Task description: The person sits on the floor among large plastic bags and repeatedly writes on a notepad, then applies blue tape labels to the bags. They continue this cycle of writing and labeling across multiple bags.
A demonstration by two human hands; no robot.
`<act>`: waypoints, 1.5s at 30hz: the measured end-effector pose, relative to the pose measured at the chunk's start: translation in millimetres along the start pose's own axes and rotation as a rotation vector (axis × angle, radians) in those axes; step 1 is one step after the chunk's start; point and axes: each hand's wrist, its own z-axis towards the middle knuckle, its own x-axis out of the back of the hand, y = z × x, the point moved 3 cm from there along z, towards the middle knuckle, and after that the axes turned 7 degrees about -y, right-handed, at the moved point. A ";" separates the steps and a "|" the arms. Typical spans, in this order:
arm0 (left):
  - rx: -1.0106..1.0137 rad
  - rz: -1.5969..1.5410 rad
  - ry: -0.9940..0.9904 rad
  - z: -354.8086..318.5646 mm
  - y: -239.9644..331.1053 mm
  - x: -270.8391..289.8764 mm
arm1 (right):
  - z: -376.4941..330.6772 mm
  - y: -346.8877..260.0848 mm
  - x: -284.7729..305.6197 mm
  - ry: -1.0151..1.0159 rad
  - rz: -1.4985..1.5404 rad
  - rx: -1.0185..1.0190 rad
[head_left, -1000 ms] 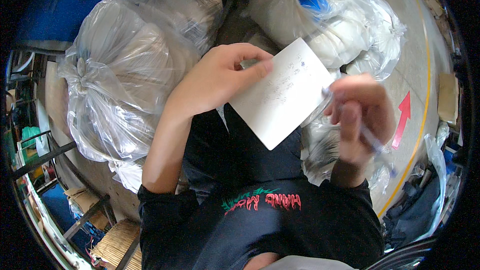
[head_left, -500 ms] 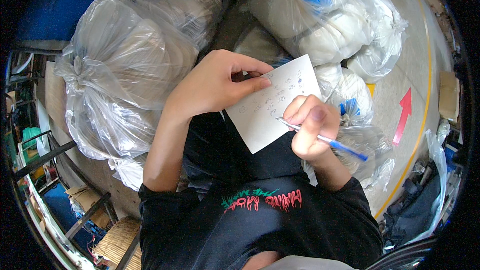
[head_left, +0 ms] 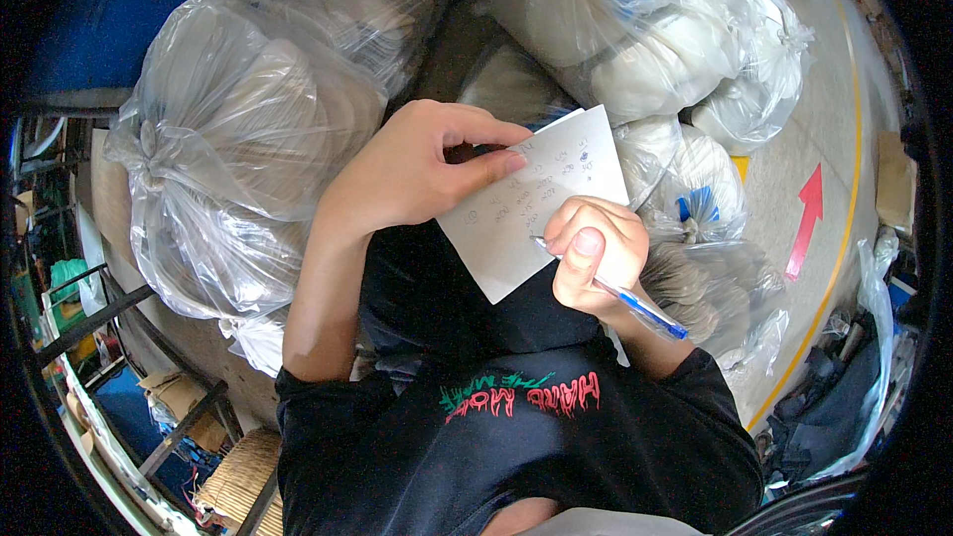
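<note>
Large clear plastic bags [head_left: 238,139] of pale stuffing crowd from nine to two o'clock. My left hand [head_left: 417,174] pinches the white handwritten paper sheet [head_left: 536,203] at centre; my right hand [head_left: 593,253], fisted, grips a blue ballpoint pen [head_left: 635,306], tip touching it.

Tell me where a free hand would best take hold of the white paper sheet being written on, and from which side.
Probably the sheet's lower-left edge, toward the corner nearest the person, coming in from the left. That stretch juts out bare over the dark clothing. The left hand already pinches the upper-left edge, thumb on top, and the right hand with the blue pen covers the lower-right part.
</note>
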 end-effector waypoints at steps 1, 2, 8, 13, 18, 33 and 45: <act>-0.025 -0.007 0.016 0.0 0.3 -0.3 | -0.2 0.9 0.2 0.012 -0.005 -0.004; -0.049 -0.014 0.032 -0.1 0.5 -0.9 | -0.3 1.4 0.4 0.022 -0.024 -0.006; -0.055 -0.065 0.038 -0.6 -3.2 -1.5 | -0.1 2.1 -2.2 0.074 -0.003 -0.026; -0.050 -0.072 0.017 -0.3 -5.3 -1.0 | -3.8 3.8 -3.4 0.114 -0.017 -0.019; -0.030 -0.107 0.023 -0.8 -6.5 -1.8 | -9.5 7.8 -7.3 0.127 -0.035 -0.025; -0.826 -1.145 0.429 -12.2 -31.3 -32.4 | 15.9 -60.5 35.9 0.510 0.667 0.174; -0.945 -1.117 0.488 -31.4 -39.6 -37.4 | 1.3 -17.8 -0.5 0.170 0.163 -0.202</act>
